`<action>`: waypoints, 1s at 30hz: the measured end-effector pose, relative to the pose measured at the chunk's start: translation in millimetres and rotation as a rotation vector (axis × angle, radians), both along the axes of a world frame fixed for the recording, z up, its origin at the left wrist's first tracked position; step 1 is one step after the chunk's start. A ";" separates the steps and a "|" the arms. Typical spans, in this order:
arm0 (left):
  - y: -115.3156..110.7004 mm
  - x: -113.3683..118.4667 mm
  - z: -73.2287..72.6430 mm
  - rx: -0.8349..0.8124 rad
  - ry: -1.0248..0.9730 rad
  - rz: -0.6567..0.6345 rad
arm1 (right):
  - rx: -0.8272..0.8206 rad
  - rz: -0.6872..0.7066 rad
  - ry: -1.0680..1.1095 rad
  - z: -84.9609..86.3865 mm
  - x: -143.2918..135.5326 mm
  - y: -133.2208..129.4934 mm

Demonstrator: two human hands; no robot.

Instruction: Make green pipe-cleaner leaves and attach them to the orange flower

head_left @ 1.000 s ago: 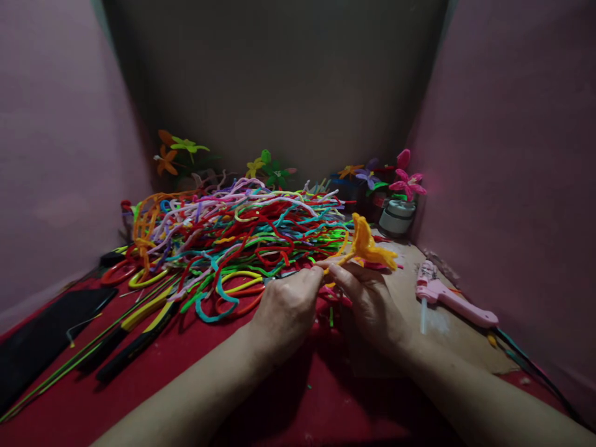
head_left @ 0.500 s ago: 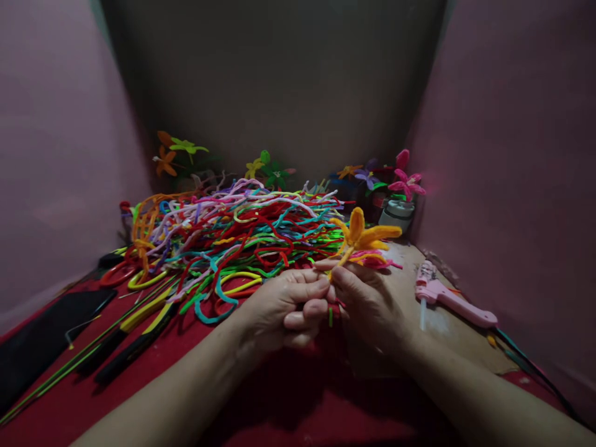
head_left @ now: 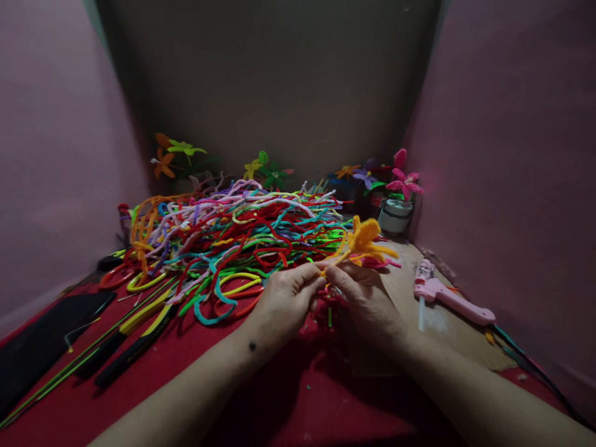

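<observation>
A yellow-orange pipe-cleaner flower (head_left: 364, 237) tilts up to the right, its stem pinched between both of my hands. My left hand (head_left: 289, 298) is closed, thumb and forefinger at the stem's lower end. Just above, my right hand (head_left: 365, 295) grips the same stem below the petals, its other fingers curled and partly hidden. Behind the hands spreads a big heap of pipe cleaners (head_left: 261, 230) in many colours. Scissors with yellow and red handles (head_left: 242, 284) lie by the heap, left of my left hand.
A pink glue gun (head_left: 459, 303) rests on a cardboard sheet (head_left: 447, 338) at right. Pliers (head_left: 135, 347), thin green stems (head_left: 69, 366) and a black flat object (head_left: 51, 326) lie left on red cloth. Finished flowers (head_left: 404, 183), some in a small pot (head_left: 395, 216), stand behind; walls enclose both sides.
The flower has turned, its petals now leaning right and looking bunched together. My left hand has rolled over so that its back shows, while both hands stay on the stem.
</observation>
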State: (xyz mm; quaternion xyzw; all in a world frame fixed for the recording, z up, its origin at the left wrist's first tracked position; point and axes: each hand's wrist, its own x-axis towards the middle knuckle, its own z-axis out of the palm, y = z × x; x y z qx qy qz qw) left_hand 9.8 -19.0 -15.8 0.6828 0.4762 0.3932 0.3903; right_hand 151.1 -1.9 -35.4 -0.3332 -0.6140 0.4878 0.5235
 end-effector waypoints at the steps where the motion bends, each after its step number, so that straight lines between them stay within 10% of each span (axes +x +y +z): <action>1: 0.7 -1.0 2.8 -0.133 -0.103 -0.040 | -0.012 0.015 0.024 0.2 -0.2 -0.5; 10: 3.7 -13.0 7.7 -0.628 -0.519 -0.445 | -0.063 0.093 0.178 -1.0 -0.4 -3.8; 17: -0.5 -2.8 -12.0 0.402 0.269 0.033 | -0.021 -0.038 0.006 2.0 1.5 -2.7; 19: 0.0 -2.3 -15.8 0.484 0.296 0.036 | 0.023 -0.054 -0.047 2.2 1.2 -2.7; 26: -0.1 -6.3 2.9 -0.502 -0.483 -0.358 | 0.066 0.015 0.080 -1.5 0.7 -6.0; 30: -0.4 -7.0 4.7 -0.642 -0.596 -0.527 | 0.059 0.073 0.191 -4.3 -1.5 -6.6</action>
